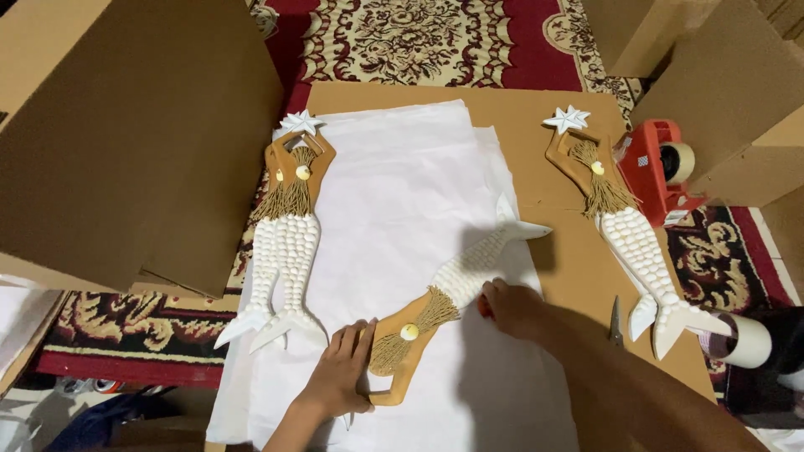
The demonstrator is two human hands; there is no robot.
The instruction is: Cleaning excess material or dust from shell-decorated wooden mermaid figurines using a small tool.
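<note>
The left hand point(339, 372) lies flat with its fingers together along the head end of a wooden mermaid figure point(444, 293), pressing against its orange-brown arm loop rather than closing round it, while the right hand point(511, 308) rests its fingertips on the figure's waist, where the fringe of straw-coloured fibre meets the white shell-covered tail; whether those fingers pinch the figure or only press on it cannot be told. The figure lies slantwise on a stack of white tissue paper point(402, 184), its head toward the person and its pale tail fin pointing up and to the right, just over the paper's right edge. The paper is spread on a flat sheet of brown cardboard point(519, 117) that sits on a red patterned carpet point(419, 38). At the paper's left edge lie two more mermaid figures point(285, 226), side by side and touching, white stars at their heads, tails toward the person. A fourth mermaid point(628, 226) lies well apart on the bare cardboard to the right, also topped by a white star. Just beside its tail a pair of scissors point(615, 322) points up the sheet. Beyond it stands a red tape dispenser point(657, 172), and a roll of tape point(745, 339) sits at the right. A large cardboard box point(126, 134) fills the upper left
</note>
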